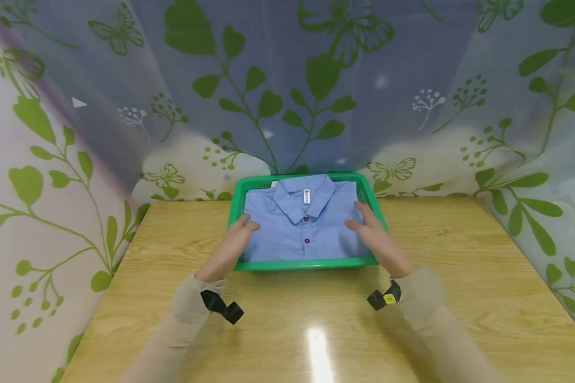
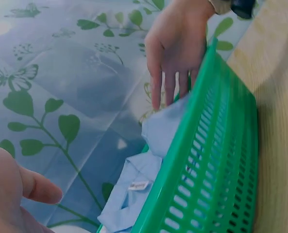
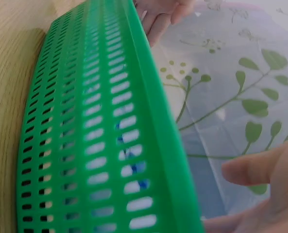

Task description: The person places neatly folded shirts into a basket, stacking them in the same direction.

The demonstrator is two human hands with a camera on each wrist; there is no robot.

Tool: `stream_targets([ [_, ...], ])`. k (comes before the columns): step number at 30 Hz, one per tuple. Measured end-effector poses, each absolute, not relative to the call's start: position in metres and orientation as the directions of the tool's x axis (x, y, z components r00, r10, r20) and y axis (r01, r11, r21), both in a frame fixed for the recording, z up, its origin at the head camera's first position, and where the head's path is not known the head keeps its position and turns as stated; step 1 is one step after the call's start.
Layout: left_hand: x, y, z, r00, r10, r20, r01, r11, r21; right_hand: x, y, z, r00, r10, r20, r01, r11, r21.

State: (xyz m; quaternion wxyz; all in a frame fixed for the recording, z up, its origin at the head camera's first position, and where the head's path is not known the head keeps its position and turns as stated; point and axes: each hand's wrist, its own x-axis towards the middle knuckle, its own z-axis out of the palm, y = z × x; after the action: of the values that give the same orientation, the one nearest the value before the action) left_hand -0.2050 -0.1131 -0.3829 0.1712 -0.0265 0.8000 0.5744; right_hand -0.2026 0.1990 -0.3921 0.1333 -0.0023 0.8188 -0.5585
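Note:
A light blue button-up shirt (image 1: 287,234), folded with its collar toward the back, lies in a green plastic basket (image 1: 306,264). My left hand (image 1: 236,236) is over the basket's left side, with thumb and forefinger at the shirt's left edge. On the opposite side, my right hand (image 1: 371,231) spreads its thumb and forefinger over the shirt's right edge. Its fingers hang straight down beside the cloth in the left wrist view. The right wrist view shows the right thumb (image 3: 248,170) extended above the rim, with the lower fingers partly hidden.
The basket stands at the back of a wooden table (image 1: 172,239), close to a curtain (image 1: 287,106) printed with leaves and butterflies. More printed cloth (image 1: 43,186) borders the table's left side. White material shows through the basket's slots in the right wrist view.

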Motion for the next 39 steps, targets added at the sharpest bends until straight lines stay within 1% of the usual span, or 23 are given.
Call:
stream_targets([
  [4,-0.193,-0.114,-0.382,-0.930,0.180,-0.319,-0.257,0.303,0.918,-0.195,0.192,-0.391,-0.968,-0.174,-0.181,0.059,0.542,-0.838],
  [8,-0.185,-0.115,-0.381,-0.930,0.198,-0.310,-0.250,0.278,0.928,-0.192,0.188,-0.392,-0.965,-0.196,-0.175,0.012,0.634,-0.773],
  [11,-0.183,-0.114,-0.381,-0.935,0.194,-0.297,-0.238,0.279,0.930,-0.191,0.188,-0.393,-0.965,-0.198,-0.175,0.005,0.650,-0.760],
  [21,-0.180,-0.118,-0.386,-0.934,0.175,-0.312,-0.261,0.266,0.928,-0.190,0.189,-0.395,-0.961,-0.213,-0.175,-0.006,0.650,-0.760],
  [25,-0.180,-0.118,-0.387,-0.942,0.200,-0.271,-0.218,0.251,0.943,-0.187,0.191,-0.394,-0.965,-0.220,-0.143,-0.040,0.663,-0.747],
  [28,-0.178,-0.119,-0.388,-0.955,0.221,-0.199,-0.138,0.262,0.955,-0.182,0.193,-0.395,-0.975,-0.219,-0.031,-0.128,0.674,-0.728],
  [30,-0.175,-0.121,-0.389,-0.965,0.234,-0.122,-0.051,0.287,0.957,-0.179,0.195,-0.396,-0.971,-0.219,0.098,-0.224,0.685,-0.694],
  [32,-0.169,-0.123,-0.389,-0.968,0.250,-0.029,0.059,0.336,0.940,-0.175,0.198,-0.397,-0.950,-0.219,0.221,-0.311,0.685,-0.659],
  [35,-0.157,-0.129,-0.392,-0.954,0.280,0.110,0.228,0.433,0.872,-0.169,0.204,-0.399,-0.906,-0.235,0.352,-0.408,0.704,-0.582],
  [39,-0.145,-0.136,-0.406,-0.898,0.350,0.267,0.430,0.564,0.705,-0.163,0.215,-0.405,-0.855,-0.268,0.445,-0.483,0.724,-0.492],
])
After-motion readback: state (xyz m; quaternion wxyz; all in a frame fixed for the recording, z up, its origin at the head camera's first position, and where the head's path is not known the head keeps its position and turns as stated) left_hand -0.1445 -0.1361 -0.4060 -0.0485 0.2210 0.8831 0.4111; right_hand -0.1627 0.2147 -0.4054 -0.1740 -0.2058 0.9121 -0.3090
